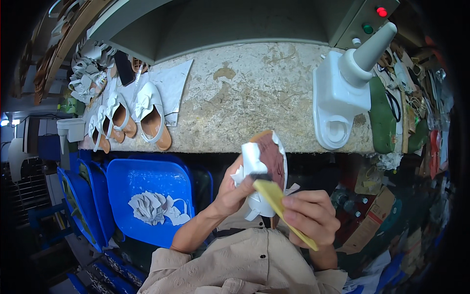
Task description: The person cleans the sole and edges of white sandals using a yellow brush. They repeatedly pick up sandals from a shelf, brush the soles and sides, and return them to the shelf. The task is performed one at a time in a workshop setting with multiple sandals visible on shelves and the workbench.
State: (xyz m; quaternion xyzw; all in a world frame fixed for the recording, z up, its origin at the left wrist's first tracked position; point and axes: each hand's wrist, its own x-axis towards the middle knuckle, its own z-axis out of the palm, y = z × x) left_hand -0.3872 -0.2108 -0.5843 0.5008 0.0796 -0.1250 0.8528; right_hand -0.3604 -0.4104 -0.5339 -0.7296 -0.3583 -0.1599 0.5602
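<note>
Over my lap, at the front edge of the bench, my left hand (228, 195) grips a white shoe (268, 152) with its reddish-brown underside turned up. White upper material folds over the edge of that underside, and a loose strap hangs near the lower end. In my right hand (313, 215) is a flat yellow-handled brush (286, 214), fingers closed round the handle. Its dark, blurred bristles reach the white material close to my left thumb. The brush hides part of the shoe.
Finished-looking white sandals (152, 115) stand on the bench (235, 108) at left. A white dispenser with a grey cone (338, 98) stands at right. Below left, a blue tray (149, 169) holds white cut pieces (149, 208). A cardboard box (368, 220) sits lower right.
</note>
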